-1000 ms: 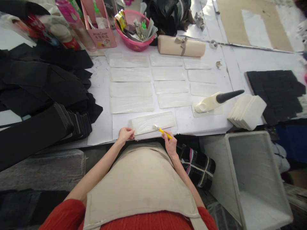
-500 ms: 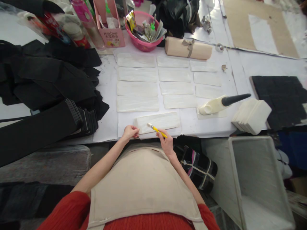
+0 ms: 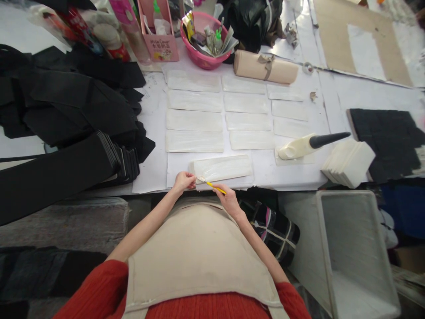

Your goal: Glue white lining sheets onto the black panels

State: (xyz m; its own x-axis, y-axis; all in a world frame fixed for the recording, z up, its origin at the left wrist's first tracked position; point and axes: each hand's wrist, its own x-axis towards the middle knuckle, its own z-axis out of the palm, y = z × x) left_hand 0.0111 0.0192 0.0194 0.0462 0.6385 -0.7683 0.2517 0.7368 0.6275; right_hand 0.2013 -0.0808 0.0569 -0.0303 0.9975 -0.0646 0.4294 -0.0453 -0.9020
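My right hand [image 3: 229, 199] grips a small brush [image 3: 211, 184] by its yellow handle. The pale bristles touch the lower left corner of a white rectangular strip [image 3: 222, 168], which lies slightly tilted on a stack at the table's front edge. At that same corner, the fingertips of my left hand [image 3: 184, 180] are pinched together on the strip's edge. Beyond it, several similar white strips [image 3: 194, 141] lie flat in rows, with a wet-looking sheen. To the right, a cream bottle [image 3: 295, 147] with a long black nozzle lies on its side on another pale piece.
Black cut pieces [image 3: 73, 97] are heaped at the left, beside a stack of long black strips [image 3: 66, 177]. Behind the rows stand a pink basin [image 3: 206, 62] of small tools and a beige roll [image 3: 249, 66]. A white stack [image 3: 348, 161] and a grey bin [image 3: 361, 248] are at the right.
The brush has moved left and down, from the strip's upper left area to its lower left corner near my left fingers. The view has shifted slightly.
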